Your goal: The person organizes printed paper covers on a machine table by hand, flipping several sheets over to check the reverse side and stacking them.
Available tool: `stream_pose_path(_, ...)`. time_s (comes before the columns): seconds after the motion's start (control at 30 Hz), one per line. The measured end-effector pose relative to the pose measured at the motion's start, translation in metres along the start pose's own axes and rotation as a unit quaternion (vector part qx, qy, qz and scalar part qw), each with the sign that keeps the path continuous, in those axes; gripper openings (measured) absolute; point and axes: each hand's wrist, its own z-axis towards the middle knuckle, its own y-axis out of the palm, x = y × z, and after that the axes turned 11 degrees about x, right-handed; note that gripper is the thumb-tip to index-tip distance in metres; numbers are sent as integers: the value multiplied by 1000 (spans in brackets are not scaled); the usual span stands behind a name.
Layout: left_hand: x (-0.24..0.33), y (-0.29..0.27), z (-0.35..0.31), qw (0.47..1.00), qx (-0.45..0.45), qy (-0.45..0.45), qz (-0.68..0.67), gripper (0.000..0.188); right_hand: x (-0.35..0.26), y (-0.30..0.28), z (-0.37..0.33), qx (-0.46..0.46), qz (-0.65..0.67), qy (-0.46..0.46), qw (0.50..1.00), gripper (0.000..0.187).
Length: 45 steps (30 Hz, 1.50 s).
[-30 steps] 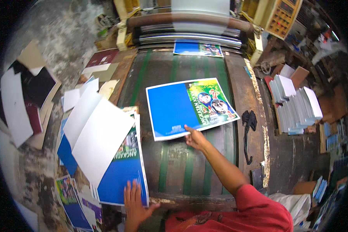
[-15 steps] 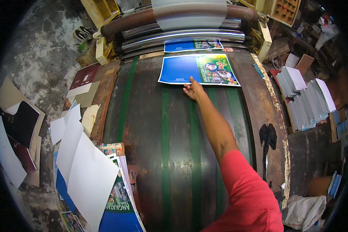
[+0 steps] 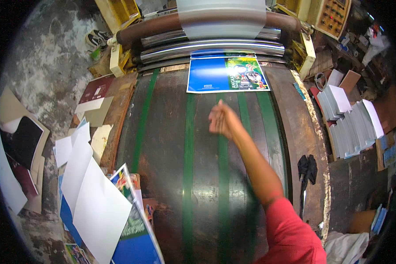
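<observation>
My right hand (image 3: 224, 120) hovers over the dark feed table, slightly blurred, its fingers loosely curled but apart and nothing in them. Just beyond it lies a blue and green printed sheet (image 3: 207, 75), flat, its far edge at the shiny metal roller (image 3: 211, 49). A strip of another printed sheet (image 3: 202, 54) shows between it and the roller. My left hand is out of view. At the lower left, a printed sheet (image 3: 138, 246) is tilted up from a stack, beside curled white sheets (image 3: 99, 209).
Green bands (image 3: 188, 176) run along the dark table (image 3: 163, 145). A brown roller (image 3: 158, 27) and translucent film (image 3: 222, 20) span the machine. Paper stacks (image 3: 354, 125) stand at the right, near a black cloth item (image 3: 307, 169). A control panel (image 3: 333, 17) is at the upper right.
My right hand has let go of the printed sheet and drawn back toward me. That sheet sits farther forward, against the roller. At the lower left, a printed sheet's corner has risen.
</observation>
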Motion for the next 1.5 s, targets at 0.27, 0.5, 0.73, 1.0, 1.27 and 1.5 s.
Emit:
stream_pose_path(0.27,41,54,34,936,-37,263,231,47,72,49,-300,-183,-293,341,874,41)
stream_pose_path(0.5,-69,-9,-94,923,-54,182,334,54,107,30,-119,124,51,219,966,31)
stream_pose_path(0.73,-54,-20,-70,925,3,222,309,40,84,7,6,133,156,124,971,38)
stream_pose_path(1.0,-19,-33,-51,963,-31,105,246,33,56,7,47,157,185,72,967,49)
stream_pose_path(1.27,-33,-91,-84,908,-57,-405,95,26,57,36,-87,96,148,44,983,52)
stream_pose_path(1.5,-71,-76,-91,988,-89,25,124,55,102,48,-291,-33,-21,212,976,46)
